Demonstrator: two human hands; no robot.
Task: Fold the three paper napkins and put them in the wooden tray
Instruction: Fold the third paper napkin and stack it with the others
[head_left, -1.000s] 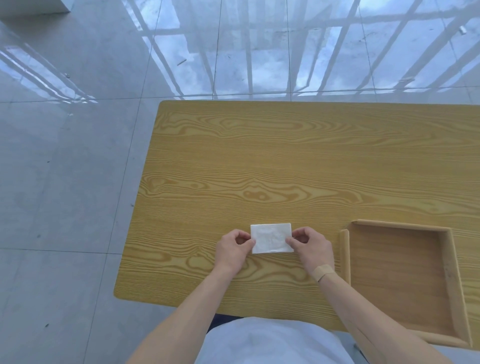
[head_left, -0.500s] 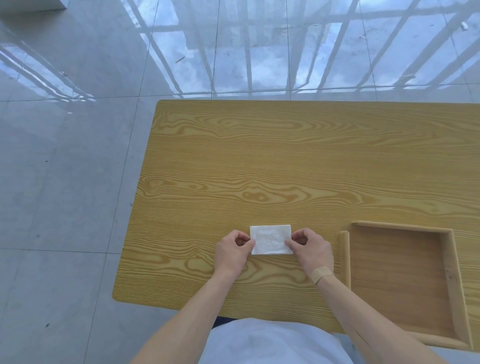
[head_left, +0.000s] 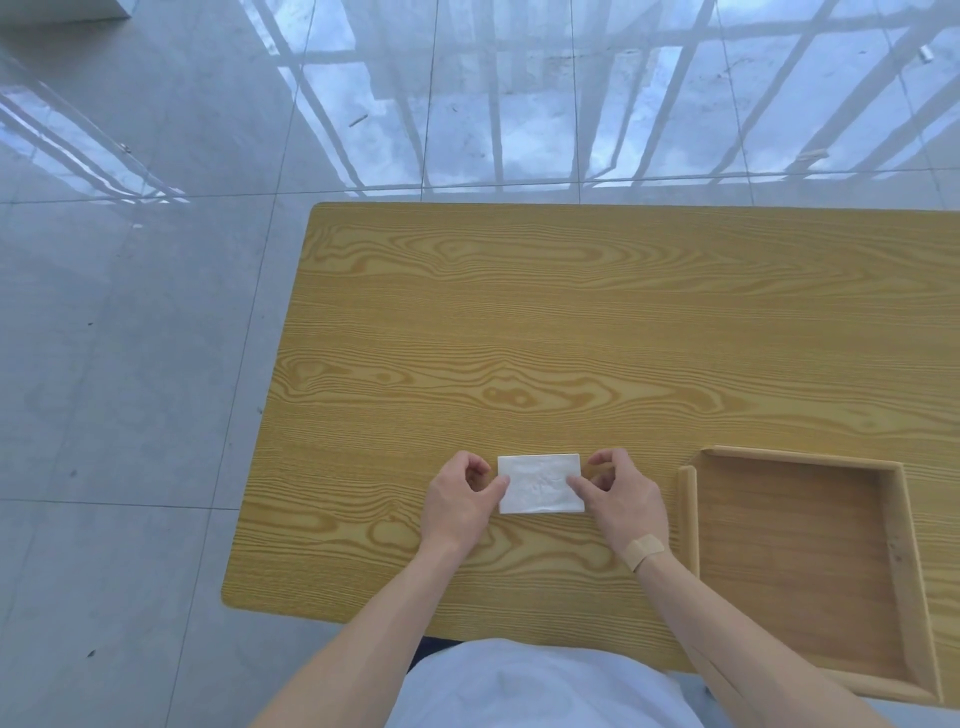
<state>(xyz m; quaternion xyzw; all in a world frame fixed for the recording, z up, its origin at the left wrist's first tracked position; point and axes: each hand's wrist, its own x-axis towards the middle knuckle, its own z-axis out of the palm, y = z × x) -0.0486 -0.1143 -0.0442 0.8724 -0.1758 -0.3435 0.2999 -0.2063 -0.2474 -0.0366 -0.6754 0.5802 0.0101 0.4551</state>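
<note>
A small white stack of paper napkins (head_left: 537, 482) lies flat on the wooden table (head_left: 571, 322), near its front edge. My left hand (head_left: 460, 501) pinches the stack's left edge between thumb and fingers. My right hand (head_left: 621, 499), with a plaster on the wrist, has its thumb on the stack's right side. How many napkins are in the stack I cannot tell. The wooden tray (head_left: 688, 514) stands to the right of my right hand, with nothing inside it.
The table's left edge and rounded front-left corner (head_left: 231, 597) drop to a glossy grey tiled floor (head_left: 119, 364). The tray's front rim (head_left: 831, 680) sits close to the table's front edge.
Both thumbs have slid inward onto the napkin stack from its side edges. The stack itself has stayed in place.
</note>
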